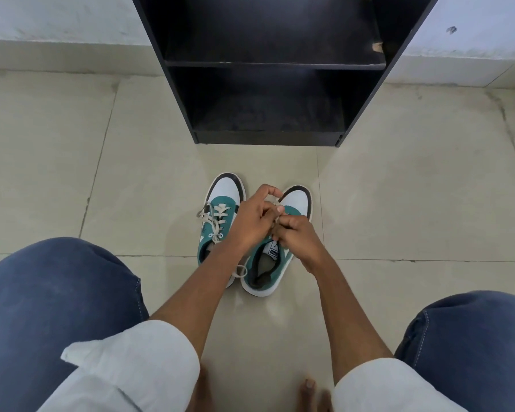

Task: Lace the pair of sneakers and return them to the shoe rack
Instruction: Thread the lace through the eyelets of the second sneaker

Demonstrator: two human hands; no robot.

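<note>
Lacing about half done, by the look of it: left sneaker (219, 221) already crossed with lace, just before the shoe rack (268, 84) on the floor. Left hand (254, 217) and right hand (295, 236) both pinching lace over the right sneaker (283, 230) (eyelets hidden). Toes toward the rack, long axes near parallel. Racking not yet done.

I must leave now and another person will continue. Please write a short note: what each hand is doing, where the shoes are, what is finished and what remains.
Left hand: pinching the lace above the right sneaker.
Right hand: gripping the same lace, close beside the left hand.
Both sneakers stand side by side on the floor before the black shoe rack.
Done: left sneaker looks laced, ends loose.
Left: finish the right sneaker, then put the pair on the rack.
</note>
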